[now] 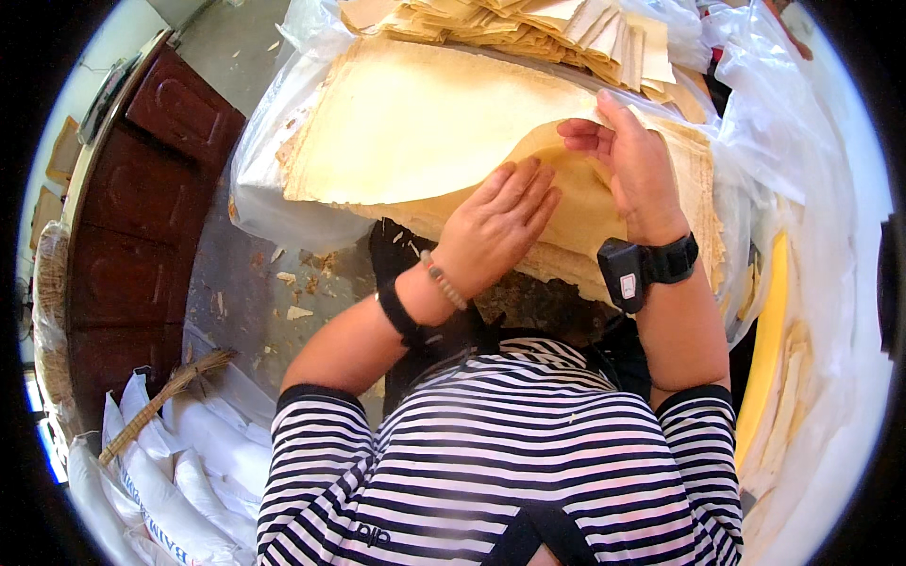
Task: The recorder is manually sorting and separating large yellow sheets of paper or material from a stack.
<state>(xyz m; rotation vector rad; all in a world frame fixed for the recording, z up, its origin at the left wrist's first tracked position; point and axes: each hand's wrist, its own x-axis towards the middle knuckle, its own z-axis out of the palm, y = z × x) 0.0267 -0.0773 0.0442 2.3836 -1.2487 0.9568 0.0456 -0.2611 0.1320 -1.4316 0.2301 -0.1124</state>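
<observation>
A stack of thin, pale-yellow sheets lies in front of me. The top sheet is lifted along its near right edge, and its darker underside shows in the curl. My left hand is flat with fingers stretched, at the raised near edge, nothing gripped in it. At the right corner my right hand has its thumb above the sheet's edge and bent fingers below it, so the sheet sits between them. A beaded bracelet and black band circle my left wrist; a black strapped device is on my right.
Behind the stack lies a loose pile of similar smaller pieces. Clear plastic sheeting surrounds the stack. Dark red cabinets stand at left, above white sacks and a straw broom. Scraps litter the grey floor. A yellow strip stands at right.
</observation>
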